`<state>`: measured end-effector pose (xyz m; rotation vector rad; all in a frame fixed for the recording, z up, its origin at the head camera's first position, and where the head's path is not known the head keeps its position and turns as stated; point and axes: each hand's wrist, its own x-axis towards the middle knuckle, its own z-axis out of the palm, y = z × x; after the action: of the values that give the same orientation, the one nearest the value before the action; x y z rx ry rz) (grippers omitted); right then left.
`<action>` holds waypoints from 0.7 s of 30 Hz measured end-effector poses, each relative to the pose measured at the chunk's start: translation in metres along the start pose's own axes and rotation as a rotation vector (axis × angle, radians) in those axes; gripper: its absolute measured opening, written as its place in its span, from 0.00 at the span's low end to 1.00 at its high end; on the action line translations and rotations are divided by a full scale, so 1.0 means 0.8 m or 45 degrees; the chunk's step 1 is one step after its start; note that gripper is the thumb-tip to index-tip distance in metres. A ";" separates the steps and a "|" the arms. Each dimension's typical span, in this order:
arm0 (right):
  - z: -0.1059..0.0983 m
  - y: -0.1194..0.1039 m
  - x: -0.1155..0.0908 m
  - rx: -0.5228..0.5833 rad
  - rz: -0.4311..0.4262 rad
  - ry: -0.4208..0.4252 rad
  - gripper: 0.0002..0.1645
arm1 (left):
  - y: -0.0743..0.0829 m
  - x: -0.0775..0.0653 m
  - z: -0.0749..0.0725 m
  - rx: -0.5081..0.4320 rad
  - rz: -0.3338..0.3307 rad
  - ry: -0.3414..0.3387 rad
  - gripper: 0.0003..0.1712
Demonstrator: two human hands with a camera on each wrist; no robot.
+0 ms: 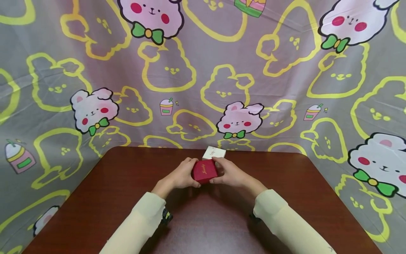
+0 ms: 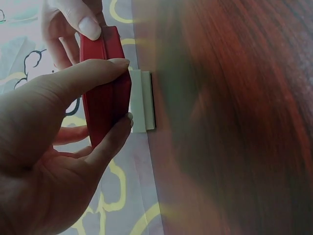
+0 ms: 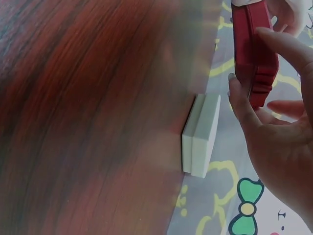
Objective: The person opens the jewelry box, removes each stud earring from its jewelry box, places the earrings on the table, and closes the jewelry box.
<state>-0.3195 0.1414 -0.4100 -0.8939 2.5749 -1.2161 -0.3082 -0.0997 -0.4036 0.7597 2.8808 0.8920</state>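
Note:
A small red box (image 1: 204, 170) with gold lettering on its lid is held between both hands above the table. My left hand (image 1: 183, 173) grips its left side, thumb along the near face and fingers around the far edge. On the opposite side my right hand (image 1: 234, 173) holds it the same way. In the left wrist view a seam runs along the side of the red box (image 2: 105, 105), and the lid sits on it. Just behind the hands a white box (image 1: 214, 152) with faint lettering lies on the table; the right wrist view shows the white box (image 3: 201, 137) with its lid on.
The dark reddish-brown wooden table (image 1: 203, 225) reaches back to a hanging grey cloth (image 1: 190, 53) printed with cartoon rabbits and yellow outlines. The white box stands close to the table's far edge. Both forearms, in pale sleeves (image 1: 136, 224), extend over the near part of the table.

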 end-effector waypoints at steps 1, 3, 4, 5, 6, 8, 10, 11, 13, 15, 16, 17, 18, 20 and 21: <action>0.000 0.000 -0.001 0.001 0.005 -0.003 0.56 | 0.001 0.000 0.000 -0.006 0.004 -0.004 0.53; -0.001 0.001 -0.003 0.007 0.017 -0.004 0.56 | 0.002 0.000 0.001 -0.013 0.013 -0.010 0.53; -0.001 0.001 -0.004 0.014 0.022 -0.008 0.56 | 0.003 -0.001 0.001 -0.016 0.014 -0.019 0.53; -0.002 0.001 -0.005 0.016 0.020 -0.010 0.57 | 0.004 -0.001 0.002 -0.022 0.019 -0.023 0.53; -0.002 0.001 -0.006 0.020 0.016 -0.013 0.57 | 0.004 -0.001 0.002 -0.027 0.024 -0.027 0.53; -0.003 0.002 -0.009 0.019 0.008 -0.023 0.57 | 0.004 -0.002 0.004 -0.031 0.035 -0.034 0.52; -0.005 0.003 -0.011 0.017 0.001 -0.041 0.57 | 0.005 -0.003 0.005 -0.035 0.048 -0.046 0.52; -0.006 0.004 -0.013 0.015 0.004 -0.049 0.57 | 0.005 -0.003 0.006 -0.035 0.054 -0.053 0.52; -0.007 0.006 -0.017 0.016 0.013 -0.067 0.57 | 0.006 -0.003 0.006 -0.029 0.063 -0.070 0.52; -0.008 0.007 -0.021 0.023 0.017 -0.082 0.57 | 0.007 -0.004 0.007 -0.030 0.068 -0.086 0.53; -0.009 0.007 -0.023 0.027 0.020 -0.085 0.56 | 0.008 -0.004 0.007 -0.025 0.066 -0.096 0.53; -0.010 0.007 -0.024 0.034 0.012 -0.085 0.56 | 0.009 -0.004 0.007 -0.026 0.066 -0.101 0.53; -0.010 0.007 -0.026 0.037 0.002 -0.086 0.55 | 0.010 -0.005 0.008 -0.027 0.064 -0.106 0.54; -0.010 0.007 -0.029 0.036 -0.016 -0.080 0.54 | 0.012 -0.005 0.008 -0.033 0.061 -0.114 0.54; -0.011 0.007 -0.030 0.037 -0.021 -0.077 0.54 | 0.013 -0.006 0.009 -0.035 0.059 -0.118 0.54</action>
<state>-0.3056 0.1636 -0.4113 -0.9332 2.5014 -1.2088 -0.2984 -0.0908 -0.4042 0.8456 2.7760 0.8745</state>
